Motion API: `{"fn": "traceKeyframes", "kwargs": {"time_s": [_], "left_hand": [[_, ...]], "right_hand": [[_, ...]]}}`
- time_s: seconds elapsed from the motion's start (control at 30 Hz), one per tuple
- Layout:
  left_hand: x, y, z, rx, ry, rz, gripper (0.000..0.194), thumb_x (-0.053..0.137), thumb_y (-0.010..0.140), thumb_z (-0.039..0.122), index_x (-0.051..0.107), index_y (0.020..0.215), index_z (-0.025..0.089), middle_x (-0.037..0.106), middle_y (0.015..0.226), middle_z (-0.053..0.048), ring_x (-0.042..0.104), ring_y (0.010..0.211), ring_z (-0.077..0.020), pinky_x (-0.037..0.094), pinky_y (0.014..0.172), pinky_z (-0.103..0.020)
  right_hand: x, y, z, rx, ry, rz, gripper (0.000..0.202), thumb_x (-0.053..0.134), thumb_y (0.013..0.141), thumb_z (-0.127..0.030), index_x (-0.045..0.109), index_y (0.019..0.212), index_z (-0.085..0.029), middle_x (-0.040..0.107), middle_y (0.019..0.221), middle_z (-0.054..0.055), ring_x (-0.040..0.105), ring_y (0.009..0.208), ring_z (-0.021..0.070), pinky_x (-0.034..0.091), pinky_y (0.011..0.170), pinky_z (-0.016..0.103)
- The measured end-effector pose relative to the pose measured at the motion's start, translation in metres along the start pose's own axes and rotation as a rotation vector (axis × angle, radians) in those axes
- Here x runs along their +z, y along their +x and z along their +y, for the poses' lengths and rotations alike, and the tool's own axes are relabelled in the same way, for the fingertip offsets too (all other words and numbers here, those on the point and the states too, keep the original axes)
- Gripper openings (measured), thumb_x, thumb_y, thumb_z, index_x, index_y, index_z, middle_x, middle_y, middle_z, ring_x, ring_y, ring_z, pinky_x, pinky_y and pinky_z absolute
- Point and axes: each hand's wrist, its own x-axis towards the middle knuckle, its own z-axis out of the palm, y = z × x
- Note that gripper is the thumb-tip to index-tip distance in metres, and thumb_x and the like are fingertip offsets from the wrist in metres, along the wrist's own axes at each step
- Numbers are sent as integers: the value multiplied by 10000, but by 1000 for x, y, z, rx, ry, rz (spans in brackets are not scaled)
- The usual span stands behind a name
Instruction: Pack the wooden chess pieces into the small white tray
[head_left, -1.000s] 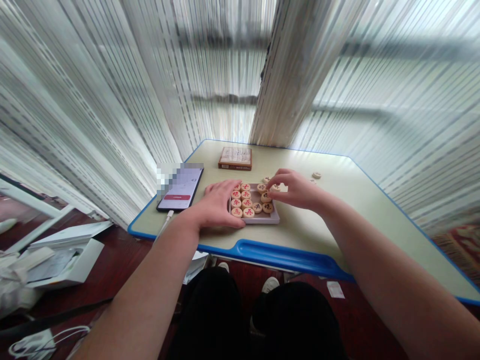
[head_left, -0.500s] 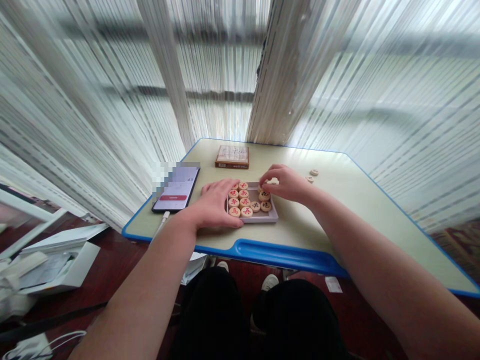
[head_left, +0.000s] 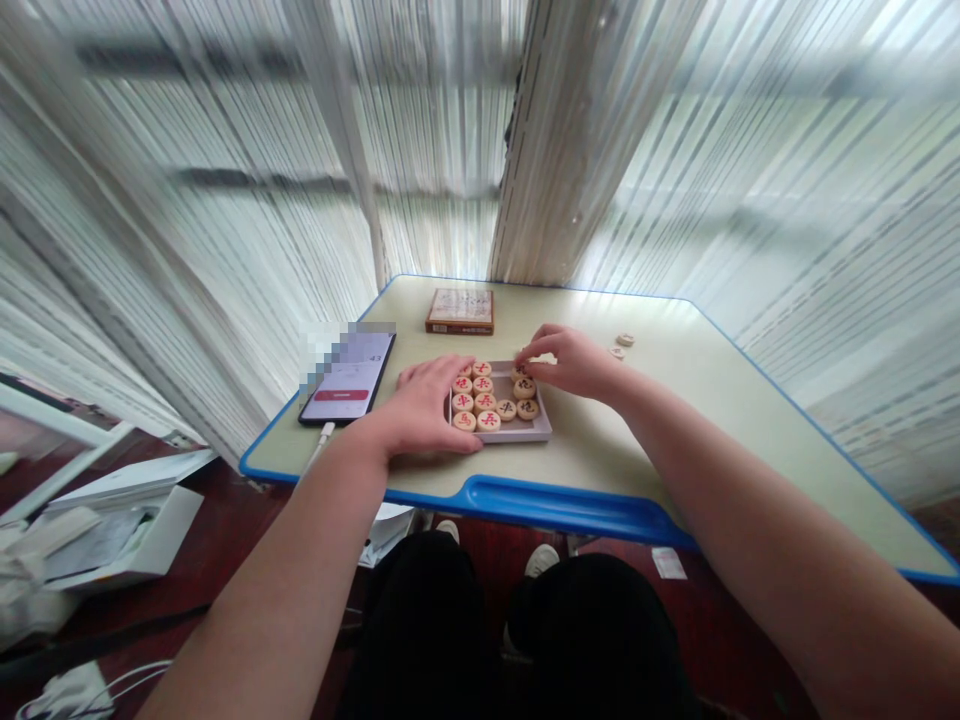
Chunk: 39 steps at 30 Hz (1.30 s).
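Note:
A shallow pale box tray [head_left: 525,437] holds round wooden Chinese chess pieces. Red-marked pieces [head_left: 485,401] stand in two columns on its left, and black-marked pieces [head_left: 527,409] lie along its right and near side. My left hand [head_left: 425,405] clasps the tray's left end, thumb at the near edge and fingers toward the far edge. At the far right corner, my right hand [head_left: 566,362] has thumb and fingertips closed around a Chinese chess piece, which they mostly cover.
Two loose pieces [head_left: 625,340] lie on the table to the right of my right hand. Behind the tray is a flat brown box [head_left: 460,312]. A phone [head_left: 349,375] with a white cable [head_left: 321,443] sits left. The table [head_left: 720,430] has a blue front groove [head_left: 570,503].
The view shifts slightly. My right fingertips have settled a little lower at the tray's far right corner. My left hand keeps its hold on the tray.

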Motion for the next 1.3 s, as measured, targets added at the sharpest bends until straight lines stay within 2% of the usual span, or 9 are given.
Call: {"fn": "traceKeyframes", "kwargs": {"time_s": [0.23,0.4,0.57,0.8,0.93,1.1,1.3], "left_hand": [[0,-1,0,-12,-19,9,1013,692,524,518,291,1404,215,333,1450,-91,263,1339,-326,174,1119,-445],[0,-1,0,-19,-26,13,1011,696,520,521,304,1399,211,337,1445,-92,272,1331,-333,200,1113,-440],[1,0,-2,-7,-18,15,1007,696,518,530,307,1397,229,343,1442,-82,270,1337,-330,187,1117,-441],[2,1,-6,-4,-19,8,1023,698,518,535,296,1402,214,318,1459,-87,256,1345,-317,166,1123,-427],[2,1,-5,-3,-23,15,1023,706,511,522,300,1396,211,323,1455,-94,268,1341,-313,175,1119,-427],[1,2,-4,-5,-28,7,1030,705,507,529,299,1396,205,322,1456,-91,273,1337,-314,174,1120,-426],[2,1,-4,-12,-27,14,1036,706,503,536,300,1398,210,326,1453,-88,260,1342,-319,174,1119,-423]], "right_hand": [[-7,-5,-2,-6,31,37,226,588,746,-188,741,910,-210,601,875,62,569,780,165,457,777,313],[-14,-15,-8,-116,5,-64,168,641,719,-238,751,846,-224,601,858,52,569,795,172,452,780,314],[-11,-13,-6,-111,-21,-103,145,661,710,-274,753,812,-228,612,847,47,569,777,171,447,752,304],[-13,-14,-12,-72,108,-87,185,629,742,-293,737,857,-196,603,876,57,566,810,175,437,769,309],[-6,-18,-26,-163,-2,-125,162,685,692,-303,745,824,-230,592,896,61,530,899,211,401,865,362],[5,-18,-33,-213,-112,-156,202,706,657,-316,743,839,-237,585,852,69,499,868,223,407,841,371],[-3,-19,-30,-186,-59,-137,163,683,665,-274,721,812,-216,578,877,66,505,903,219,408,850,358]]}}
